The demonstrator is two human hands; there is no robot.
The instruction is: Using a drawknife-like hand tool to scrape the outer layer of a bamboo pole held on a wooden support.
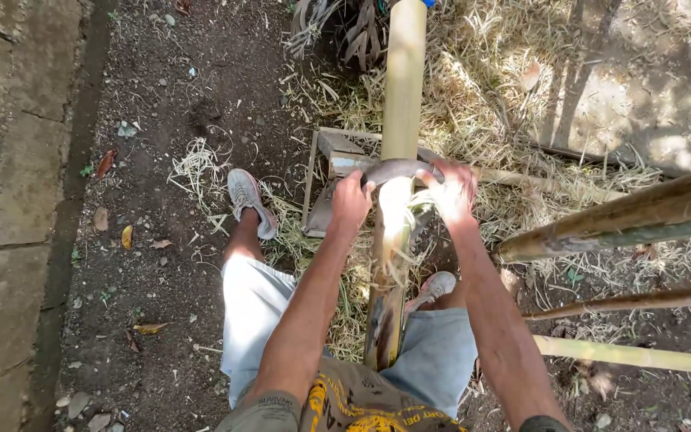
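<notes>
A long bamboo pole (402,96) runs away from me between my legs, resting on a small wooden stand (334,152). Across the pole lies a curved dark metal blade (397,170). My left hand (351,202) grips the blade's left end. My right hand (453,192) grips its right end. Just below the blade the pole shows a pale, freshly scraped strip (393,216). Thin bamboo shavings (337,320) lie on the ground under the pole.
Three more bamboo poles (617,220) slant in from the right. My shoes (248,200) stand on dark soil on either side of the pole. Dry straw (481,104) covers the ground ahead. A paved stone strip (1,200) runs along the left.
</notes>
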